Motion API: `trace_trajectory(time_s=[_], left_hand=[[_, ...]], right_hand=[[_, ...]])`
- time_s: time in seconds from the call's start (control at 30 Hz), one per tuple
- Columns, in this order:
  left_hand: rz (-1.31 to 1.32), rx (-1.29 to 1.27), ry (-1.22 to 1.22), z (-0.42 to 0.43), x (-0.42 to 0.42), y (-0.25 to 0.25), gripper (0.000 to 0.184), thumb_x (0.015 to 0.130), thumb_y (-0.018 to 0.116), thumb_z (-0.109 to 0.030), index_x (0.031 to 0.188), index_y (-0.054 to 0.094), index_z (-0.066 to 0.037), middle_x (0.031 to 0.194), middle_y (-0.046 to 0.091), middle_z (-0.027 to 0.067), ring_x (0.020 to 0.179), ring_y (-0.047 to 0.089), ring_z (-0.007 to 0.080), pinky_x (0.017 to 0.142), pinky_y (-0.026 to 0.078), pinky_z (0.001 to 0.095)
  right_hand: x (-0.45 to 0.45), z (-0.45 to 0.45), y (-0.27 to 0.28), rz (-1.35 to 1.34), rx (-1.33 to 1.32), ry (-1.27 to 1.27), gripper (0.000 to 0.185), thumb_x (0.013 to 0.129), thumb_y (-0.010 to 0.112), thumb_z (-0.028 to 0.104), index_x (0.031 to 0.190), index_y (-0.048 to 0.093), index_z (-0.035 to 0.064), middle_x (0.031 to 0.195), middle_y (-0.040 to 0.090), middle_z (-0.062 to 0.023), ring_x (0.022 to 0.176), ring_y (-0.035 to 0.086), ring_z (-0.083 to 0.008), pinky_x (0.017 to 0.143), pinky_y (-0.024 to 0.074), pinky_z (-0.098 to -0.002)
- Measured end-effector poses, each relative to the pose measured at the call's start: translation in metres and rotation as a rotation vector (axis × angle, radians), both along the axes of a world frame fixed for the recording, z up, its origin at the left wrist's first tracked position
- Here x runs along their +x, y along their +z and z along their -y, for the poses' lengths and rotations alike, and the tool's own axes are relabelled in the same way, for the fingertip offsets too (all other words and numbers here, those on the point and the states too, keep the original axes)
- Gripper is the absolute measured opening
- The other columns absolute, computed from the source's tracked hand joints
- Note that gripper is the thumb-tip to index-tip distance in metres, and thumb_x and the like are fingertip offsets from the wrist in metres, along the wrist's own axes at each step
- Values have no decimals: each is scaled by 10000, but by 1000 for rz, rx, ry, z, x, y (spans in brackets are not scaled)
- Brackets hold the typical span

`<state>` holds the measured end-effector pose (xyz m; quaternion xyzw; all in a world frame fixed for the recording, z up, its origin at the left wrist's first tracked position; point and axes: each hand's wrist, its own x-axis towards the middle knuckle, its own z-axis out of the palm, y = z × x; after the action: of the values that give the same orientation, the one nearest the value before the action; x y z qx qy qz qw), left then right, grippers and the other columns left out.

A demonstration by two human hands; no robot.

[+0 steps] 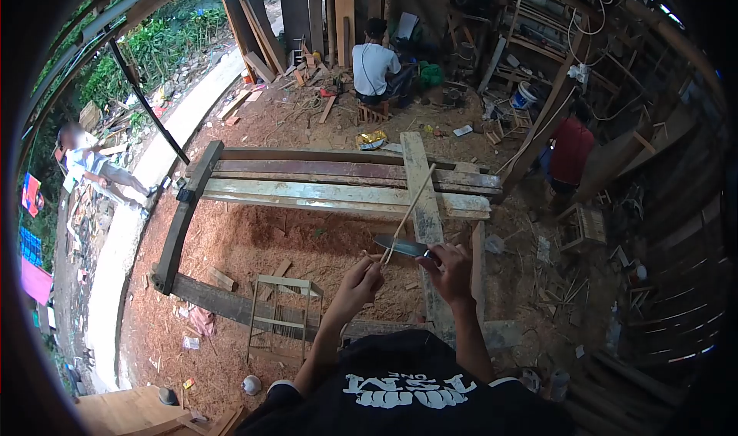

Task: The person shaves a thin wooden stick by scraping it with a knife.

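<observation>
Standing over reddish shavings [284,240], a timber frame [179,232] is carrying long boards [307,188] along its far side, and a pale plank [415,148] is lying across them, running toward the person. Next in size, a thin strip [416,201], seemingly wood or bamboo, is slanting away from the person over this plank; whether its far end is touching the plank, the view is not showing. The strip is looking very light and springy, so it is probably flexing easily and wagging at the far end when gripped only at the near one. Splitting along the grain is seeming a bigger risk than slipping, so a firm pinch near the blade, with fingertips kept clear of the edge, is promising the best control. Shorter than the strip, a knife [403,246] is crossing it, its blade pointing left; whether the edge is biting or merely resting, I cannot tell. Its handle is offering the safe hold. Smallest of all, the left hand [361,281] is pinching the strip's near end narrowly, and the right hand [451,270] is wrapping round the knife's handle.
</observation>
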<state>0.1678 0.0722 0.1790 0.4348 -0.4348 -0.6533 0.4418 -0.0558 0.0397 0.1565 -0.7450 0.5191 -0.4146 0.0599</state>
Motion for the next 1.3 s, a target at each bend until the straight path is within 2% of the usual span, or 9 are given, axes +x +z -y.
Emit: trace_trajectory(time_s=[0.13,0.53,0.63,0.67,0.83,0.93,1.03,1.13,1.3], left_hand=[[-24,-23,-75,9,-1,-6,260,1060,475,-232,1157,580,-16,669,392,-69,550,354,16,468,292,198],[163,-101,-72,-6,11,3,309,1042,520,-211,1241,622,2,697,428,-92,581,373,8,490,300,199],[235,-95,-19,-17,32,9,303,1047,513,-229,1206,633,-1,692,426,-90,585,374,5,487,292,196],[220,-42,-21,-21,38,7,298,1048,510,-235,1191,635,-5,692,425,-90,588,374,5,487,293,197],[186,13,-23,-17,40,4,281,1050,503,-260,1126,637,-24,694,421,-90,603,379,7,487,298,199],[-17,66,25,-7,15,8,278,1047,509,-259,1132,639,-29,701,429,-85,601,384,17,495,308,205],[166,-8,-81,4,10,-11,319,1050,506,-278,1203,629,-27,698,432,-79,600,392,25,502,316,208],[134,-26,-163,-1,10,-11,350,1053,499,-283,1266,604,-26,698,427,-79,603,394,28,509,321,210],[131,66,-145,-12,22,3,267,1056,487,-245,1207,595,-54,654,333,-121,530,323,-3,445,255,191]], right_hand=[[9,-6,-1,98,96,94,468,870,675,493,925,688,28,694,615,-75,657,608,-265,674,443,-409],[11,10,16,-113,-220,104,412,862,666,495,851,678,83,670,589,-28,656,594,-219,664,393,-381],[-20,24,3,-35,-171,-108,448,888,615,538,843,670,95,653,574,-12,631,576,-222,673,383,-375],[-35,24,8,-163,-103,-156,467,919,584,549,837,659,96,639,561,-18,599,558,-233,646,379,-393],[-20,15,-6,1,9,-152,500,898,608,568,855,659,72,633,554,-39,573,552,-260,599,384,-427],[6,7,-14,74,-9,-49,501,879,625,568,872,667,69,657,579,-46,591,567,-271,608,399,-410],[29,-5,-5,56,-36,101,474,860,664,536,867,674,62,686,612,-51,624,601,-272,623,421,-398],[31,-5,0,54,-80,118,406,825,722,470,860,682,68,657,605,-42,620,598,-252,638,420,-393],[12,11,24,-98,-142,100,419,833,700,503,834,682,84,634,596,-42,617,595,-248,642,414,-387]])
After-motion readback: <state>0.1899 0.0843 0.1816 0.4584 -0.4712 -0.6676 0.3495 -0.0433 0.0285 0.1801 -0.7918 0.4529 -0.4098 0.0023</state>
